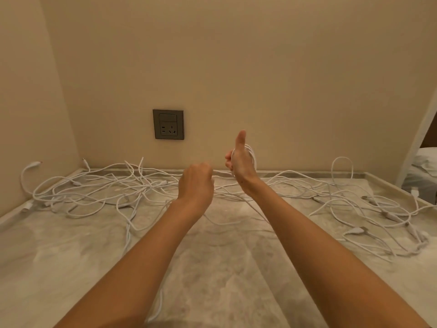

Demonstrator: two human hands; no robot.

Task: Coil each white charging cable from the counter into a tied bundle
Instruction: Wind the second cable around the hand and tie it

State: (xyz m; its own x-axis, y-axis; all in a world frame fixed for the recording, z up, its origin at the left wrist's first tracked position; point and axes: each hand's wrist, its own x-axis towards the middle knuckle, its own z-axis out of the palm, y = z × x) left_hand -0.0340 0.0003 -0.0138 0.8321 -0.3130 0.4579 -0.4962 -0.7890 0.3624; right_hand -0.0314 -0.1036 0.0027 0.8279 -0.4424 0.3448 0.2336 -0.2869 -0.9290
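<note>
While your right hand [241, 162] holds the cable [253, 154] looped round its curled fingers, thumb up, your left hand [196, 183] curls on the feeding strand. Careful: the tail runs through the tangle [94, 188] on the counter [236, 268]; pulling could snag other leads or slip loops off.
</note>
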